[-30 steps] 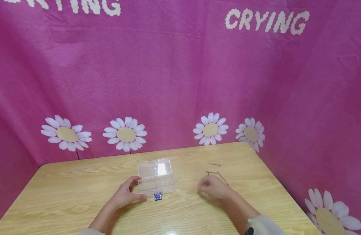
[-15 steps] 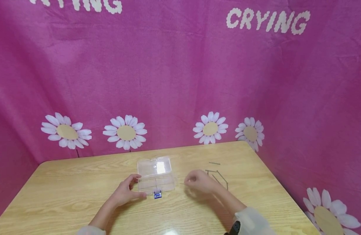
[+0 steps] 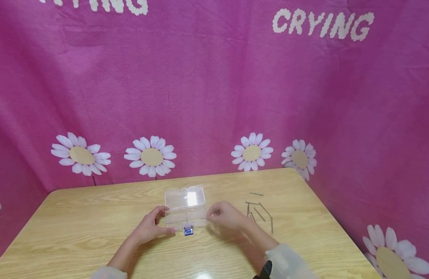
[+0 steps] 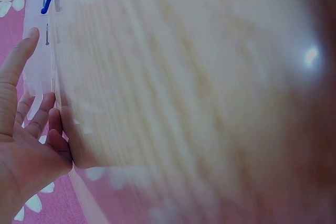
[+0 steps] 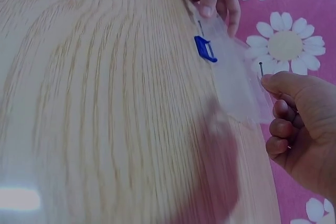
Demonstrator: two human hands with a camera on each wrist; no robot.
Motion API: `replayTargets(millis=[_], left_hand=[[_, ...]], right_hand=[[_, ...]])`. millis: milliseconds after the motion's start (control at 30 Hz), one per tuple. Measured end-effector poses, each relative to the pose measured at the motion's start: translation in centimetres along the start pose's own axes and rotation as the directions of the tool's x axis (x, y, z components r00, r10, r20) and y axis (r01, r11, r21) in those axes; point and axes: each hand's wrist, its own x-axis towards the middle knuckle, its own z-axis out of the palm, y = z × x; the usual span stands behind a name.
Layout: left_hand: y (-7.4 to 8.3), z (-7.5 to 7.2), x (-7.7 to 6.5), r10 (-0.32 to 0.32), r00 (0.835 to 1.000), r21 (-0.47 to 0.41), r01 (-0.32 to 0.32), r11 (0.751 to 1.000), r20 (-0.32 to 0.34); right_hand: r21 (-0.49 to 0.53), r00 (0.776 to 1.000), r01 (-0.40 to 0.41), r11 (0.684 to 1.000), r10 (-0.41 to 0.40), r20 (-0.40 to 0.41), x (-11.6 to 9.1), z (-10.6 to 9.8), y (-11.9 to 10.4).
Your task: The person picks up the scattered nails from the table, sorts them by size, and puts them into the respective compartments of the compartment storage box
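A clear plastic box (image 3: 197, 221) lies on the table with its lid (image 3: 177, 199) tipped back and a blue latch (image 3: 188, 231) at its front. My left hand (image 3: 149, 228) grips the box's left end, thumb at the front and fingers behind. Over the right-hand compartment, my right hand (image 3: 226, 215) pinches a thin nail (image 5: 261, 69) between thumb and forefinger; in the right wrist view its head sticks out past the fingertips. Another nail (image 4: 47, 34) shows in the box near my left thumb in the left wrist view.
Several loose nails (image 3: 265, 209) lie to the right on the wooden table (image 3: 82, 232), with a single nail (image 3: 256, 194) behind them. A pink curtain (image 3: 200, 89) printed with daisies hangs along the table's back and right side.
My right hand has moved left from the loose nails to the box, carrying a nail. More of the loose nails are uncovered. The left hand stays on the box.
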Motion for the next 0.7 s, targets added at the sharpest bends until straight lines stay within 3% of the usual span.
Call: replayTargets(millis=[233, 700], left_hand=[[0.0, 0.0, -0.1, 0.006, 1.0, -0.01, -0.006, 1.0, -0.004], [-0.1, 0.1, 0.0, 0.012, 1.0, -0.02, -0.012, 1.0, -0.009]], right_hand=[[0.061, 1.0, -0.015, 0.998, 0.014, 0.02, 0.9, 1.3, -0.7], [-0.101, 0.99, 0.144, 0.984, -0.143, 0.02, 2.9, 3.4, -2.1]])
